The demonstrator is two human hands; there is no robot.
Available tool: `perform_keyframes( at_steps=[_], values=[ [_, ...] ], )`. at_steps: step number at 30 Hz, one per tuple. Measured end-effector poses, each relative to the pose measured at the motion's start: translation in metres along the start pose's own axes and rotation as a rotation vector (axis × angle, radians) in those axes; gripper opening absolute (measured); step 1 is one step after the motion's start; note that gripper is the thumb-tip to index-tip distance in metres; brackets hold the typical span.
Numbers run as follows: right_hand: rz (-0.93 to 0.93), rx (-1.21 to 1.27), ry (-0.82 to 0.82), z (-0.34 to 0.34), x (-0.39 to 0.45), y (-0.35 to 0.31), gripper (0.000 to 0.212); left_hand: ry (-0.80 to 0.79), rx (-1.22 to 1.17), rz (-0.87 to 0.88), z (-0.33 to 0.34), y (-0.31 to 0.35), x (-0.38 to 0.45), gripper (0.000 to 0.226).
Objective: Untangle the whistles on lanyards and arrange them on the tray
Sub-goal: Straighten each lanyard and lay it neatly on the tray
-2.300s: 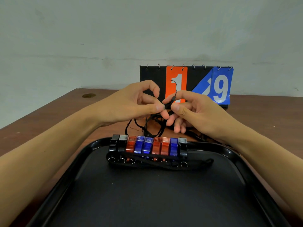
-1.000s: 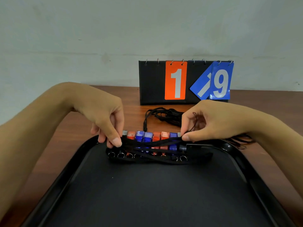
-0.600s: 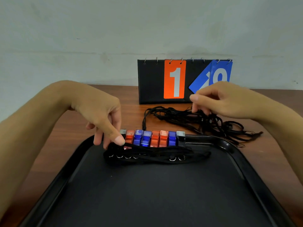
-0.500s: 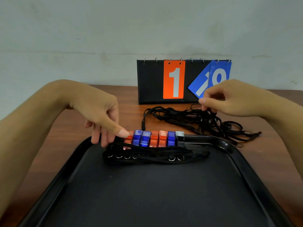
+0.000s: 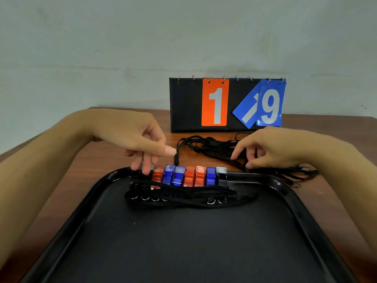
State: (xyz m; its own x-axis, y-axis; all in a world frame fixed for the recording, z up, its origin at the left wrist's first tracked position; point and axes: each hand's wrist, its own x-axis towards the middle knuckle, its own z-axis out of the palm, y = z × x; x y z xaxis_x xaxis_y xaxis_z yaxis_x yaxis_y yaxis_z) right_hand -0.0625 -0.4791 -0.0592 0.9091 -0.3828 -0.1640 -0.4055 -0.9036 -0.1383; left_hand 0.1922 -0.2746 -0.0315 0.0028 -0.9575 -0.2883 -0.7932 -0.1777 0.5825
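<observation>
L hand (image 5: 140, 144) loosely open, fingertips touching left end of whistle row (image 5: 183, 176) at tray (image 5: 285, 193) far rim. R hand (image 5: 271, 148) half-curled, fingertips on black lanyard tangle (image 5: 212, 148) on table (image 5: 98, 158); grip unclear.

One head-worn view, facing forward and down

It looks close over the black plastic tray (image 5: 285, 193) on the brown wooden counter (image 5: 114, 158), toward the far pale wall (image 5: 122, 37).

plain staged workspace: bare pale wall (image 5: 102, 48), wooden table (image 5: 114, 160), flip scoreboard (image 5: 224, 105)
</observation>
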Motion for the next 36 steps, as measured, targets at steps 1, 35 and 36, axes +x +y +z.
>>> perform_keyframes(
  at_steps=[1, 35, 36],
  values=[
    [0.001, -0.010, -0.023, 0.001, 0.002, -0.001, 0.027, 0.013, -0.006, 0.004, 0.000, 0.000, 0.001, 0.043],
    [-0.313, 0.620, 0.667, 0.020, 0.009, -0.066, 0.007, 0.419, 0.031, 0.327, 0.035, 0.016, 0.025, 0.013],
    [-0.302, 0.637, 0.679, 0.020, 0.010, -0.066, 0.009, 0.420, 0.045, 0.327, 0.035, 0.015, 0.026, 0.012]
  ],
)
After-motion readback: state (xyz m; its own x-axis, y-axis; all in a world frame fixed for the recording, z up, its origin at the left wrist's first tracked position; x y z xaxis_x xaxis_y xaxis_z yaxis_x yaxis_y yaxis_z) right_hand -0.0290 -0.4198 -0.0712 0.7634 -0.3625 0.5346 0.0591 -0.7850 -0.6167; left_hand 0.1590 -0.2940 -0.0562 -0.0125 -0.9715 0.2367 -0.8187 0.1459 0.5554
